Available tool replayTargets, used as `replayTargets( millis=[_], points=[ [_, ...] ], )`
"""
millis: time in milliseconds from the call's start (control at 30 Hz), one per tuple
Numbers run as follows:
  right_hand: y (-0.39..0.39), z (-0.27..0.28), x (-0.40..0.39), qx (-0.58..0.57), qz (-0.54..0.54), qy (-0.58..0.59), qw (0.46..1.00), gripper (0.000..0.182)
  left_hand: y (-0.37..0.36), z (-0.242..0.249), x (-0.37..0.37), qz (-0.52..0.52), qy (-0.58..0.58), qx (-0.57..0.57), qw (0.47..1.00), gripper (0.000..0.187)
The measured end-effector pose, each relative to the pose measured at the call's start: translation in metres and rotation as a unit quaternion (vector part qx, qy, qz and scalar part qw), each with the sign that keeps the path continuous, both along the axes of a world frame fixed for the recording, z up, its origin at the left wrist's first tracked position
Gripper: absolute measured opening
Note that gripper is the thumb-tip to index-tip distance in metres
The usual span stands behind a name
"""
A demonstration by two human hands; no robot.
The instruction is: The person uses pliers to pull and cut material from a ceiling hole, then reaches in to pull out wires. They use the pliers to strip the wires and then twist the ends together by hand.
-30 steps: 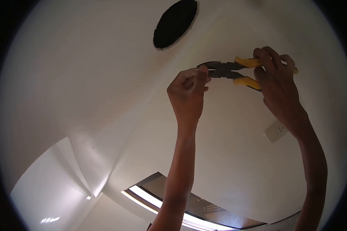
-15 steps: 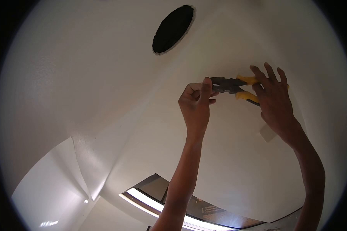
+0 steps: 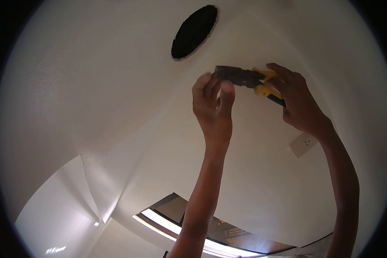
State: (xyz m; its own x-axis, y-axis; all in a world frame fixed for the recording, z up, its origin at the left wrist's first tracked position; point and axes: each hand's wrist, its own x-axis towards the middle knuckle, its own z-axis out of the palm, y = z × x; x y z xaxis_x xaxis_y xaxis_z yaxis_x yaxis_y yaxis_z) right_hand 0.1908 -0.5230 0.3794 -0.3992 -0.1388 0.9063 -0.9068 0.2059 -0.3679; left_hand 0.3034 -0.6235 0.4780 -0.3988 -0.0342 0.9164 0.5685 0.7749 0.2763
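Combination pliers [image 3: 241, 77] with dark jaws and yellow-and-black handles are held up in front of the pale surface. My right hand [image 3: 303, 101] grips them by the handles, which are spread apart. The blunt jaws point left and look closed. At their tip is my left hand [image 3: 213, 101], its fingers curved behind the jaw end. Its thumb stands apart from the fingers, just below the jaws. The inner side of the left fingers is partly hidden.
A dark oval hole [image 3: 195, 32] is cut in the pale surface at the upper left. A socket plate [image 3: 303, 144] sits below my right wrist. Lower down is a dark-framed opening with a bright light strip [image 3: 161, 221]. A glossy white panel [image 3: 56, 210] is at the lower left.
The pliers and both hands have moved up and left. The jaws turned broadside, and the left thumb came away from the jaw tip. The socket plate is now more exposed.
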Motion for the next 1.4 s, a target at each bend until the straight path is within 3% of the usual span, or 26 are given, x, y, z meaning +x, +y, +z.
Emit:
replayTargets(
  millis=[67,200,400,533,633,733,1000,1133,1333,1400],
  points=[
    [-0.004,0.011,-0.009,-0.069,0.1,0.06,0.991,0.058,0.014,0.01,0.0,-0.004,-0.024,-0.053,0.998,0.052],
    [-0.013,0.044,-0.02,-0.138,0.175,0.093,0.971,0.077,0.029,0.034,-0.008,-0.048,0.047,-0.084,0.994,0.039],
    [-0.024,0.073,-0.025,-0.115,0.322,0.052,0.938,0.071,0.04,0.043,-0.014,-0.073,0.122,-0.124,0.982,0.037],
    [-0.024,0.08,-0.021,-0.101,0.331,0.046,0.937,0.069,0.041,0.045,-0.017,-0.059,0.155,-0.125,0.978,0.038],
    [-0.028,0.083,-0.023,-0.152,0.321,0.084,0.931,0.068,0.04,0.044,-0.017,-0.065,0.176,-0.141,0.972,0.038],
    [-0.024,0.085,-0.019,-0.124,0.35,0.031,0.928,0.061,0.043,0.042,-0.014,-0.054,0.16,-0.114,0.979,0.038],
    [-0.015,0.092,-0.022,-0.124,0.336,0.087,0.93,0.051,0.046,0.046,-0.018,-0.071,0.184,-0.118,0.973,0.031],
    [-0.015,0.096,-0.022,-0.123,0.357,0.037,0.925,0.044,0.045,0.046,-0.017,-0.08,0.173,-0.112,0.975,0.032],
    [-0.02,0.086,-0.032,-0.146,0.299,0.061,0.941,0.042,0.044,0.048,-0.021,-0.07,0.174,-0.128,0.974,0.03],
    [0.006,0.078,-0.013,-0.046,0.161,0.003,0.986,0.032,0.048,0.048,-0.018,-0.103,0.161,-0.095,0.977,0.027]
  ],
)
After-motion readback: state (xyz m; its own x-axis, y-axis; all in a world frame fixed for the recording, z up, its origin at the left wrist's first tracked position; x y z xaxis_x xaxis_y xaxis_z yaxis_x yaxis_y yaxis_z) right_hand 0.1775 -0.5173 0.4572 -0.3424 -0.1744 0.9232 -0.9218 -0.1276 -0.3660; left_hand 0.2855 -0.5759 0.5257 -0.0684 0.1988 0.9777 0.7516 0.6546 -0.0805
